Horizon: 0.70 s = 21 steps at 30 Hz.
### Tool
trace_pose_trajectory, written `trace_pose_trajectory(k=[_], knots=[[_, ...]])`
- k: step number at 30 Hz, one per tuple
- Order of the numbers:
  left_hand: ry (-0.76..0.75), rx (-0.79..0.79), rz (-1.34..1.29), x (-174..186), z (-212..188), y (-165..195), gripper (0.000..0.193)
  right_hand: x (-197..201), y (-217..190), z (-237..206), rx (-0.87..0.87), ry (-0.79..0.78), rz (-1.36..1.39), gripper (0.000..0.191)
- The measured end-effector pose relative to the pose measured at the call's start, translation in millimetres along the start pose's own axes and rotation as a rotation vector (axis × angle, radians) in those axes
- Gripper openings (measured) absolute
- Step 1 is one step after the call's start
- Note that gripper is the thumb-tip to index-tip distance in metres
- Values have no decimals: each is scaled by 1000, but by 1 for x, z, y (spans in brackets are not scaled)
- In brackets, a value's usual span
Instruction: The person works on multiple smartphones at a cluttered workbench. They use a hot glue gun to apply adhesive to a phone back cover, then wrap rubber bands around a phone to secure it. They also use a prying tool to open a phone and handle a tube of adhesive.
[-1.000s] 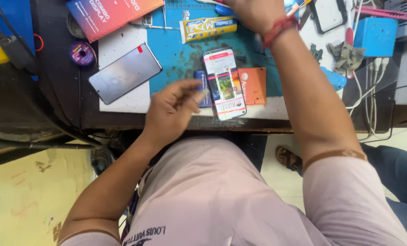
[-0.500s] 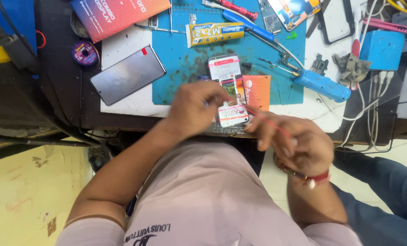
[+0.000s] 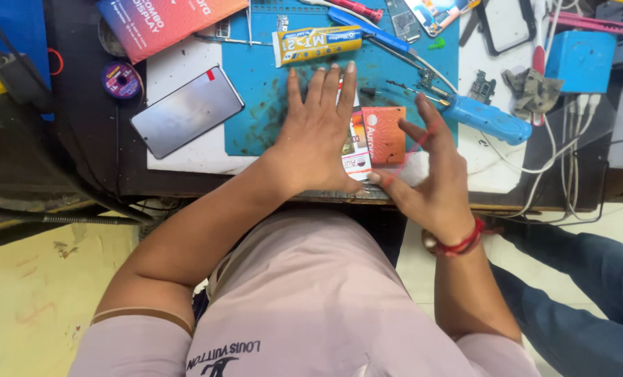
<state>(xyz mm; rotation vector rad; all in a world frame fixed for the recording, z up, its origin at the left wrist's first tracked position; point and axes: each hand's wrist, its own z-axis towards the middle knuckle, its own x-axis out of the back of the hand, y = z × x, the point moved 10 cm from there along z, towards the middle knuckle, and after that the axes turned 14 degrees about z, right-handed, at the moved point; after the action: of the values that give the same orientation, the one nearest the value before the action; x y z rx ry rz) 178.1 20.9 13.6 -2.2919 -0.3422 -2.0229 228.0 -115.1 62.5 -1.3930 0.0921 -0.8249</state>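
Cluttered bench, scuffed blue mat (image 3: pixel 256 105), glossy phone (image 3: pixel 186 112), left hand (image 3: pixel 318 132) flat on card (image 3: pixel 357 150), fingers spread, right hand (image 3: pixel 433 171) loose, grasping nothing

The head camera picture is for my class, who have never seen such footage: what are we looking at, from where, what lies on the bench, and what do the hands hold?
The camera sits on a person's head and looks down over their lap at a workbench. The left hand lies flat, pressing a small printed card on a blue work mat. The right hand hovers open beside an orange card; a thin red thread seems to run across its fingers. Around them lie a phone, a yellow glue tube and a blue-handled tool.
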Motion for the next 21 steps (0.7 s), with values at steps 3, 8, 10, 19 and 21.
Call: trace_pose_trajectory(k=[3, 8, 10, 19, 21], knots=[[20, -44, 4, 14, -7, 3, 159, -6, -16, 22, 126, -74, -88, 103], [415, -263, -11, 56, -45, 21, 152, -15, 4, 61, -124, -231, -119, 88], [512, -321, 23, 59, -58, 25, 147, -24, 20, 68, -304, -310, -103, 70], [646, 117, -486, 57, -34, -94, 151, -10, -60, -8, 2, -454, 673, 28], [587, 155, -893, 43, -22, -104, 153, 31, -55, -21, 132, 89, 638, 36]])
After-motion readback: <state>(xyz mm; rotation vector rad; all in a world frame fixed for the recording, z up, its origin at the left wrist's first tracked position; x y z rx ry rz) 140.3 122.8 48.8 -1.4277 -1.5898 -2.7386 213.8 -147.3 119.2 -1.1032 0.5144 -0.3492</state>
